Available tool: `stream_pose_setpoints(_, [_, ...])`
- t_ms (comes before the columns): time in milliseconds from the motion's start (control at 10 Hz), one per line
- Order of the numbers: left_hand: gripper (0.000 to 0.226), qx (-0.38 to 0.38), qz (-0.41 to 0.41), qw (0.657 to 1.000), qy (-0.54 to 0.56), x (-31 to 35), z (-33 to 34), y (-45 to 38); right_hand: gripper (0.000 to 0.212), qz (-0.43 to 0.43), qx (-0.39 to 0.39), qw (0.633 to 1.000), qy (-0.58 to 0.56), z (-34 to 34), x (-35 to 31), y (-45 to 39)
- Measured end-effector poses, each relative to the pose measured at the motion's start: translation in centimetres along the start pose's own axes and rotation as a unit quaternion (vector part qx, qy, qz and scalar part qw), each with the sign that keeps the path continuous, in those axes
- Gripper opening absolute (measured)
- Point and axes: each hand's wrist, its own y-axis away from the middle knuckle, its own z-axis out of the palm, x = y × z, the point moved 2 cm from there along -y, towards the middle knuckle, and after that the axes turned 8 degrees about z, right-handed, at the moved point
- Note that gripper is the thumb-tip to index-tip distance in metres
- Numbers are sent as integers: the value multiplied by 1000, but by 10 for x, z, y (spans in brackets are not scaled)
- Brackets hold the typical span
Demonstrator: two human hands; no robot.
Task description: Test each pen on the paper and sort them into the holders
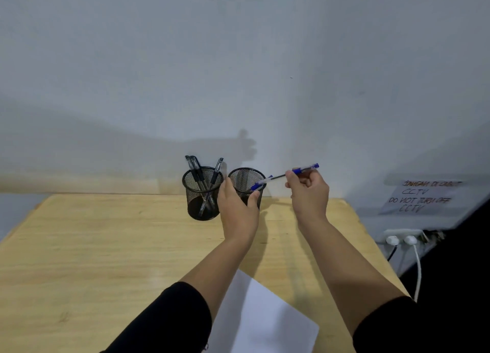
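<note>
Two black mesh holders stand side by side at the far edge of the wooden table. The left holder contains several black pens. My left hand grips the near side of the right holder, thumb on its right wall. My right hand pinches a blue-capped pen, held nearly level with its lower end over the right holder's rim. A white sheet of paper lies near me between my forearms.
A white wall rises just behind the holders. To the right of the table, a handwritten CCTV notice hangs above a power strip with plugs and cables. The table's right edge runs close to my right forearm.
</note>
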Motion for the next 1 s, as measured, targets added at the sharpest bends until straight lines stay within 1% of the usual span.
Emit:
stream_pose_setpoints(100, [72, 21, -3, 1000, 12, -6, 9, -2, 14, 23, -10, 999, 37, 13, 12, -10])
stream_pose_setpoints(300, [73, 44, 6, 999, 28, -13, 14, -4, 13, 38, -37, 993, 102, 31, 25, -18])
stream_pose_setpoints(400, [72, 42, 4, 999, 29, -15, 13, -5, 19, 50, -51, 990, 123, 34, 25, -18])
stream_pose_setpoints(500, [69, 41, 7, 999, 28, -13, 11, -2, 21, 55, -74, 986, 138, 36, 25, -14])
stream_pose_setpoints(700, [55, 41, -5, 997, 72, -8, -8, 20, 31, 93, -75, 983, 139, 26, 25, 9])
stream_pose_setpoints(800, [44, 41, -17, 996, 73, -4, -32, 40, 24, 80, -94, 982, 144, 12, 27, 43])
stream_pose_setpoints(900, [37, 25, -19, 995, 99, 1, -68, 80, 16, 49, -129, 977, 163, -19, 31, 99])
stream_pose_setpoints(1000, [29, 26, 0, 990, 141, 9, -108, 144, 11, 96, -167, 975, 109, -53, 40, 174])
